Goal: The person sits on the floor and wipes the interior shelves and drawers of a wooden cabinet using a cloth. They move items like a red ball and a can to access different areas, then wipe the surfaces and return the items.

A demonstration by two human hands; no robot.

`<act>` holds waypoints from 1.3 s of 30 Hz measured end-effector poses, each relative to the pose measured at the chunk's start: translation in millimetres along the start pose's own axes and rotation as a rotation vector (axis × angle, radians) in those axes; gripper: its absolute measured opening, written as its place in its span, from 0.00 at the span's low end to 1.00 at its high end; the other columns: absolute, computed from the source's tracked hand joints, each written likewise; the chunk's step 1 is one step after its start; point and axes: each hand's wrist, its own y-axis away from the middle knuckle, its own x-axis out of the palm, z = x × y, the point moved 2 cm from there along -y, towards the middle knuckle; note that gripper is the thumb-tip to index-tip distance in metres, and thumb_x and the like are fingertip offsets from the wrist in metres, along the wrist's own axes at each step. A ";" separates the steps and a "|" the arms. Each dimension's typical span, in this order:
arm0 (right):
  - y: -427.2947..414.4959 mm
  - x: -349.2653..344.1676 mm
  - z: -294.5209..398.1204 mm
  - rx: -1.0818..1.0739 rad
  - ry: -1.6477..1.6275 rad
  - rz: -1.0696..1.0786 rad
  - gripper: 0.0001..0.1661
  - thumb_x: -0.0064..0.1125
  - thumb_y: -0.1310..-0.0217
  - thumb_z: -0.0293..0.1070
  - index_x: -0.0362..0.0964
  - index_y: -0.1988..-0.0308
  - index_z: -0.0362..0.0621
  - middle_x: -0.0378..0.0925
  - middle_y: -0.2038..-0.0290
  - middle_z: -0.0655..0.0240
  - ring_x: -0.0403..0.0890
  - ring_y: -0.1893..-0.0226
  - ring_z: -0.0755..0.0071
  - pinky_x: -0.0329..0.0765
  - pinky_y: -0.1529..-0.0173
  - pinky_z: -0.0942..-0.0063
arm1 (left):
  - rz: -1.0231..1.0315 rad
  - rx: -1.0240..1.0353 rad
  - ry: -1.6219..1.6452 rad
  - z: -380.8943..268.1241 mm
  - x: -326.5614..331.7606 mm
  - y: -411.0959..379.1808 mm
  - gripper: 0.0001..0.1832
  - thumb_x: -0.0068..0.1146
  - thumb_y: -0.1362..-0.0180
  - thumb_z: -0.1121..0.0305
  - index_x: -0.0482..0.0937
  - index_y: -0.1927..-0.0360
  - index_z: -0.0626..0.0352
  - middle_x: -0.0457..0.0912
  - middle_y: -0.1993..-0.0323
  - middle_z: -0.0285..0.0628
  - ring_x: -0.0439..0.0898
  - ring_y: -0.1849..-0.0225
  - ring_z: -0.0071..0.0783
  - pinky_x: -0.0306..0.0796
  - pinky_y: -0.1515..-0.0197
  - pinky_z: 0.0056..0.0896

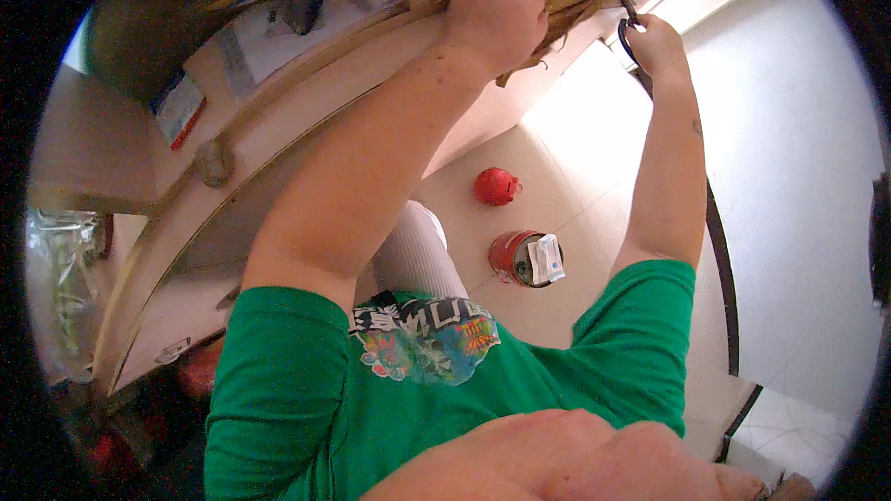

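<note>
My left hand [495, 19] is closed around a bundle of dry, brown, leaf-like material [572, 5] at the top of the view. Ragged ends of the bundle hang below my fist. To the right, my right hand [656, 47] grips a pair of dark-handled scissors [626, 4]. The scissor blades point up and left, and their tips meet or nearly meet the bundle's right end. Whether the blades are parted cannot be made out. Both hands are by the edge of a pale cabinet shelf [334, 76].
A red round money box [495, 186] and a red tin [507, 254] stand on the tiled floor [557, 202]. A white packet [546, 259] lies on the tin. A cabinet knob [216, 161] juts out at left. On the right is a pale panel [793, 174].
</note>
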 end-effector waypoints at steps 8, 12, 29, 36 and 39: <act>-7.7 2.8 -2.6 -0.005 0.084 -0.059 0.21 0.56 0.36 0.41 0.81 0.49 0.41 0.85 0.56 0.48 0.87 0.55 0.50 0.81 0.47 0.58 | -0.024 0.031 -0.019 3.6 -1.4 0.6 0.11 0.58 0.40 0.58 0.85 0.70 0.52 0.81 0.64 0.41 0.80 0.54 0.42 0.76 0.54 0.47; 0.0 -1.7 24.8 -0.028 0.145 -0.013 0.20 0.57 0.37 0.41 0.82 0.50 0.41 0.85 0.56 0.49 0.87 0.56 0.50 0.82 0.48 0.56 | -0.005 0.011 0.017 3.1 0.7 0.2 0.11 0.58 0.40 0.58 0.85 0.70 0.52 0.81 0.64 0.41 0.80 0.55 0.42 0.76 0.54 0.47; 16.9 -9.4 -14.1 -0.017 0.038 0.010 0.21 0.58 0.35 0.44 0.82 0.49 0.44 0.85 0.60 0.53 0.86 0.57 0.61 0.80 0.51 0.63 | 0.053 -0.039 0.027 12.0 5.6 4.0 0.11 0.58 0.41 0.58 0.85 0.71 0.51 0.81 0.64 0.41 0.80 0.56 0.42 0.77 0.56 0.48; 8.9 -15.1 -28.7 -0.016 -0.007 -0.044 0.23 0.59 0.35 0.47 0.82 0.48 0.44 0.86 0.61 0.53 0.87 0.63 0.59 0.82 0.55 0.62 | -0.043 0.010 0.015 0.1 2.2 0.8 0.11 0.58 0.41 0.58 0.85 0.71 0.51 0.81 0.64 0.41 0.81 0.57 0.41 0.77 0.56 0.48; 6.9 -19.2 -44.7 -0.039 0.019 0.000 0.24 0.59 0.36 0.43 0.80 0.45 0.44 0.86 0.59 0.54 0.87 0.60 0.58 0.82 0.52 0.62 | -0.050 0.013 0.024 4.3 0.4 0.0 0.10 0.59 0.41 0.59 0.85 0.70 0.51 0.81 0.65 0.41 0.82 0.57 0.42 0.77 0.57 0.48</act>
